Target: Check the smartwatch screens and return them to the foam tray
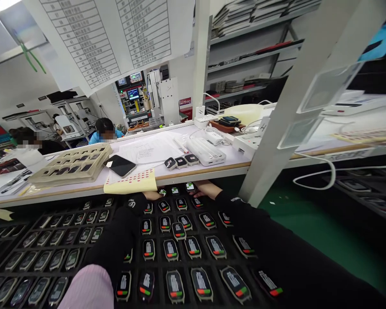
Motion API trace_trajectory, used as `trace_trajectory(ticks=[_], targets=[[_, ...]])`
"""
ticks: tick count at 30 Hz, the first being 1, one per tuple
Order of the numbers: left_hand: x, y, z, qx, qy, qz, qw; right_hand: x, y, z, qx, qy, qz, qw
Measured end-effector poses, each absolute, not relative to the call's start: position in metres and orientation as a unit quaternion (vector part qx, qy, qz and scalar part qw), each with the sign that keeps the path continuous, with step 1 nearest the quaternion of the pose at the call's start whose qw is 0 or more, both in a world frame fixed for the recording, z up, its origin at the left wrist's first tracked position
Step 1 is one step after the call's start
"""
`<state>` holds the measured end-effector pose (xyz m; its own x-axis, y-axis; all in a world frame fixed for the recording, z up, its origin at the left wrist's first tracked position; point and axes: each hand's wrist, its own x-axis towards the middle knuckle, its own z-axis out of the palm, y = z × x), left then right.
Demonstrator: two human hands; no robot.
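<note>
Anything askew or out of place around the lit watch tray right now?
One thing: the yellow sheet of red dot stickers droops over the wooden bench edge, above the black tray of lit smartwatch units. Both hands, left and right, reach beneath that edge. The lit watches sit squarely.

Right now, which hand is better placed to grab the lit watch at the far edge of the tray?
Probably right. The right hand lies beside the lit watch; the left hand sits further left, mostly hidden beneath the shelf edge.

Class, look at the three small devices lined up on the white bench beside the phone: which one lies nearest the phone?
The leftmost device, beside the phone; the other two lie farther right, toward the white box.
</note>
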<state>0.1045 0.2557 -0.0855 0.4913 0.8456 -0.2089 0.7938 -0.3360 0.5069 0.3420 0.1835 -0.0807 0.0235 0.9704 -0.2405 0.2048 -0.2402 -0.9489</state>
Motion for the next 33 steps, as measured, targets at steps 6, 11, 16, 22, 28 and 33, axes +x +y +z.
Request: trace_trajectory(ticks=[6,11,16,22,28,33], targets=[[0.098,0.257,-0.082,0.834,0.47,0.033,0.287,0.341,0.137,-0.074,-0.556,-0.451,0.581,0.387],[0.11,0.26,-0.084,0.83,0.464,0.056,0.304,0.337,0.098,-0.077,-0.563,-0.537,0.551,0.302],[0.105,0.26,-0.076,0.807,0.48,0.108,0.326,0.329,0.077,-0.085,-0.615,-0.668,0.346,0.235],[0.089,0.201,-0.063,0.762,0.474,0.189,0.398,0.321,0.062,-0.063,-0.578,-0.703,0.264,0.321],[0.09,0.097,-0.044,0.645,0.339,0.285,0.623,0.292,0.043,-0.048,-0.465,-0.607,0.492,0.415],[0.083,0.05,-0.027,0.622,0.327,0.334,0.629,0.273,0.016,-0.046,-0.356,-0.471,0.666,0.456]])
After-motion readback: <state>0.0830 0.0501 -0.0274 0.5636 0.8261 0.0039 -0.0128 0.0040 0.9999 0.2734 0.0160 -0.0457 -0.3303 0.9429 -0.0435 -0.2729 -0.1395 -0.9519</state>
